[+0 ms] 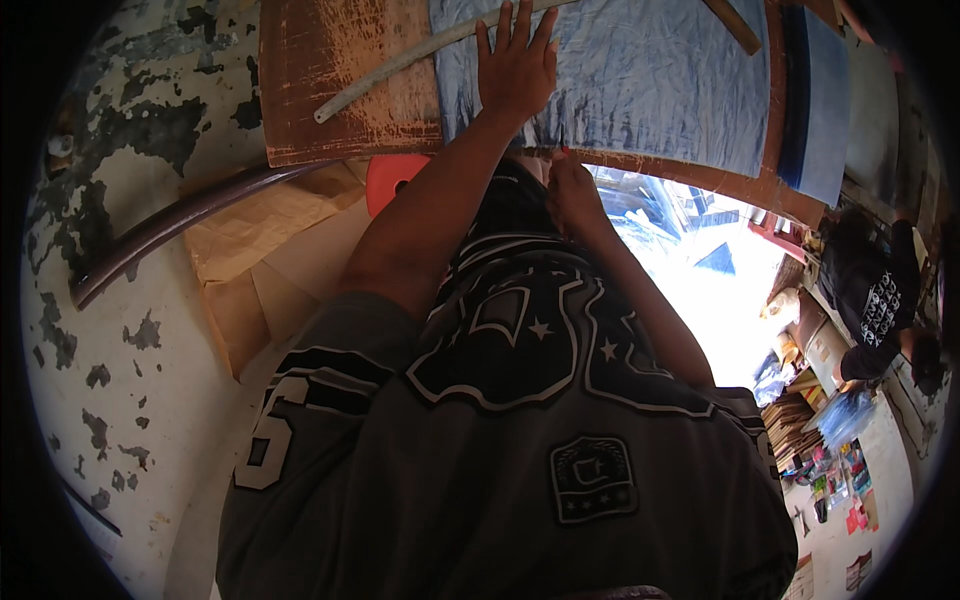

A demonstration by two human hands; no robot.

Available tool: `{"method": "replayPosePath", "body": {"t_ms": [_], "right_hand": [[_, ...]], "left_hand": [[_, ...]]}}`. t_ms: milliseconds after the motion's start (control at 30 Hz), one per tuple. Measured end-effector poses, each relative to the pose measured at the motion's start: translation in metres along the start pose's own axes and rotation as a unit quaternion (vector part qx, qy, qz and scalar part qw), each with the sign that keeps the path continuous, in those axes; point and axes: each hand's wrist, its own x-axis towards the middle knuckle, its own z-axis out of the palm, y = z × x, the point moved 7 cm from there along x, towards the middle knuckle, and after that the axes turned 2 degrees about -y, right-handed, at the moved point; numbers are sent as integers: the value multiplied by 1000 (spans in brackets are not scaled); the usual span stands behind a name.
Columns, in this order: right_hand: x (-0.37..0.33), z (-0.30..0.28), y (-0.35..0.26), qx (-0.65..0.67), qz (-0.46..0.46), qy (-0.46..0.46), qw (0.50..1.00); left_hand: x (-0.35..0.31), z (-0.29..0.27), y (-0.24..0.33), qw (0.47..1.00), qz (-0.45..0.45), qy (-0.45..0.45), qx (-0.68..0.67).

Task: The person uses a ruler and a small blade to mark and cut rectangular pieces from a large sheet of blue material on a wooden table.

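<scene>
My left hand (516, 80) lies flat with its fingers spread on a bluish, wrinkled clear plastic sheet (640, 90). Its fingertips reach over a long grey ruler-like strip (400, 65) that has a hole at its near end. At the table's near edge, my right hand (574, 195) is closed around a slim tool with a red end (565, 150). A thin dark tip seems to point from it toward the sheet; most of the tool is hidden in the fist. Under the sheet is a worn brown wooden table (340, 100).
A brown wooden stick (733, 25) lies on the far right of the sheet. Beside the table's left underside are a red round-edged object (390, 182), brown paper (265, 235) and a dark curved pipe (190, 220). Another person (870, 300) is at the right, near bundled goods.
</scene>
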Motion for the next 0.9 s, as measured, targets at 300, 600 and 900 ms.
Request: {"method": "replayPosePath", "body": {"t_ms": [300,600,900], "right_hand": [[6,-1,5,-83,-35,39,995],[16,-7,11,-268,-129,77,952],[7,-10,1,-301,-185,79,932]], "left_hand": [[0,2,-1,1000,-10,-9,9],[0,2,-1,1000,-2,3,2],[-1,2,-3,1000,-4,4,-6]]}}
